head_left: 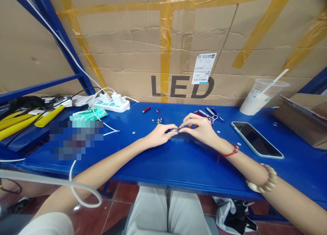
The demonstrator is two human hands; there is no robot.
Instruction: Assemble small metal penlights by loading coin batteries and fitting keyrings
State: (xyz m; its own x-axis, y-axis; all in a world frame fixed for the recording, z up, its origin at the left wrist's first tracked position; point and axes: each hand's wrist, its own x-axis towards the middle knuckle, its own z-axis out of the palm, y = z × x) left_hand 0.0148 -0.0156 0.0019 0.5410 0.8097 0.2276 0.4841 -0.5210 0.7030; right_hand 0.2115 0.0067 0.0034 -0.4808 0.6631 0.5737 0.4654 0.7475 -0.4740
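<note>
My left hand (160, 134) is closed around a small blue metal tube with a silver end (174, 130), which looks like a keychain flashlight. The thumb and fingers of my right hand (200, 128) are pinched at that silver end; whatever sits between their tips is too small to make out. Just beyond my left hand lie small silver round pieces (159, 120). Further back are a red tube (146, 109) and a red carabiner clip (158, 111). Behind my right hand rests a bunch of blue, silver and red tubes (211, 113) with key rings.
A phone (258, 139) and a plastic cup with a straw (263, 97) stand to the right, beside an open cardboard box (304, 115). At left are a power strip (114, 103), a green packet (88, 114), white cables and yellow-handled tools (49, 116). A large carton (122, 57) walls the back.
</note>
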